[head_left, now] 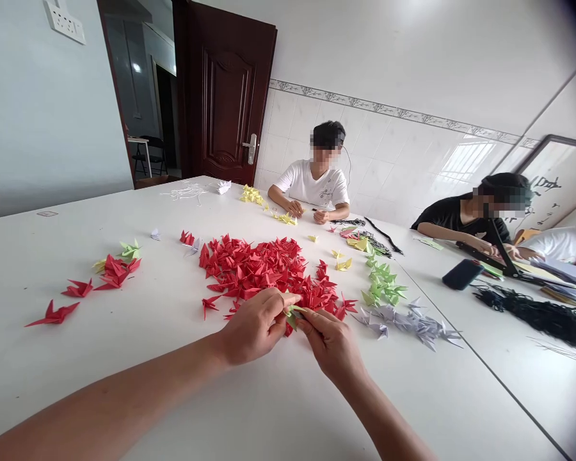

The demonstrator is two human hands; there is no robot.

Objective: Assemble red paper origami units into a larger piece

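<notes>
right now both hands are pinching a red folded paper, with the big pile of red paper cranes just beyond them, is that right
Not quite: the folded paper between the left hand and right hand is light green, as the head view shows. The pile of red paper cranes does lie just beyond.

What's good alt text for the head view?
A left hand and a right hand together hold a small green folded paper over a white table. Just beyond lies a heap of red paper cranes, with green cranes and pale purple cranes to its right. A co-worker in white sits across the table.
</notes>
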